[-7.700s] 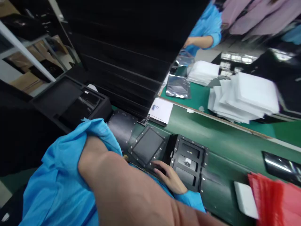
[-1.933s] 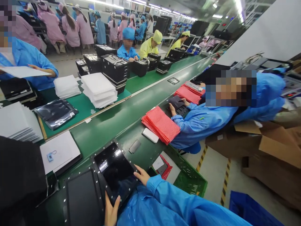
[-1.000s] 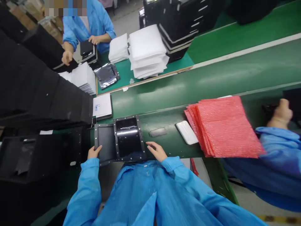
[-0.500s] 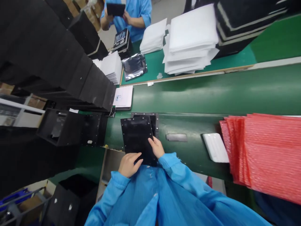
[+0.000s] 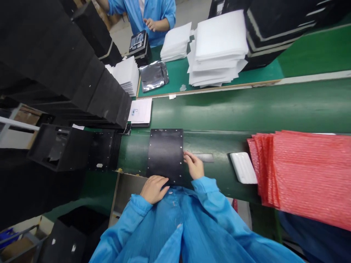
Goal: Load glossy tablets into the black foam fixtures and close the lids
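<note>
A flat black panel [image 5: 165, 151] with small pale dots along its edges lies on the green bench in front of my body. My left hand [image 5: 154, 189] rests at its near edge, fingers stretched out flat over the corner. Against the panel's right edge, my right hand [image 5: 194, 165] has its thumb and fingers bent together; the undersides of those fingers are hidden. Just beyond that hand, a thin grey metal strip [image 5: 205, 157] lies on the bench, its left end partly covered by my fingers.
Red bubble-wrap bags [image 5: 312, 175] and a white rounded object [image 5: 243, 168] lie to the right. A wall of black boxes [image 5: 101, 91] stands left, with a printed booklet [image 5: 140, 111] beside it. White sheets [image 5: 221, 40] are piled on the far bench, where a co-worker [image 5: 153, 18] stands.
The upper black panel has gone from tilted near my body to flat over the one beneath, edges lined up. My right hand moved slightly right and away from me. The co-worker's dark tablet-like object left view.
</note>
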The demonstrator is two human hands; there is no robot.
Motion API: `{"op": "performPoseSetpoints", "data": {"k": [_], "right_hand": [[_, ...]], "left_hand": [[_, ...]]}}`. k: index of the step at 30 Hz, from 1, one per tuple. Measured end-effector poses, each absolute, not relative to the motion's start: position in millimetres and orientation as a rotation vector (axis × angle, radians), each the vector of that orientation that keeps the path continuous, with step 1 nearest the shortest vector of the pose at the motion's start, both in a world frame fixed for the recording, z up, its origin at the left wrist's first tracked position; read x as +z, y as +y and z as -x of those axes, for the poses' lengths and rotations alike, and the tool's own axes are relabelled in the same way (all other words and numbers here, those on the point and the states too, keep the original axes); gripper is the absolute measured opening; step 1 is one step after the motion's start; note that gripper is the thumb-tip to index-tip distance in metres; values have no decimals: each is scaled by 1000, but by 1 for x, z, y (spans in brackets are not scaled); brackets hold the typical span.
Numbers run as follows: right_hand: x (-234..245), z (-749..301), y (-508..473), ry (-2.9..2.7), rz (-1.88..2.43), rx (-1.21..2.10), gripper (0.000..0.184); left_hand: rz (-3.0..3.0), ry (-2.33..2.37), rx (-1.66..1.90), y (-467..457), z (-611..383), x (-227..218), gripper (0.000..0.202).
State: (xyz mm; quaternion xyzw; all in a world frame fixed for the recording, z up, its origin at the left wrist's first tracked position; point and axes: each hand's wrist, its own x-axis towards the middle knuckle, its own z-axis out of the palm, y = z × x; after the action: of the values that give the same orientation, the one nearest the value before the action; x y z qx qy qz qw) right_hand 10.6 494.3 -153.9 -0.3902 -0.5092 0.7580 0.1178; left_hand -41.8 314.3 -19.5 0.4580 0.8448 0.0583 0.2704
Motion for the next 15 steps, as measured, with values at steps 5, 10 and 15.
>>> {"op": "performPoseSetpoints", "data": {"k": [5,10,15], "right_hand": [[-148,-59,520,-1495,1317,1975,42],[-139,-45,519,-1623,1267,1946,41],[-104,7,475,-1841,1016,2025,36]], "left_hand": [[-1198,2235,81,311,47,-28,28],[-1273,2162,86,290,94,-23,31],[-784,2592,88,206,244,20,31]]}}
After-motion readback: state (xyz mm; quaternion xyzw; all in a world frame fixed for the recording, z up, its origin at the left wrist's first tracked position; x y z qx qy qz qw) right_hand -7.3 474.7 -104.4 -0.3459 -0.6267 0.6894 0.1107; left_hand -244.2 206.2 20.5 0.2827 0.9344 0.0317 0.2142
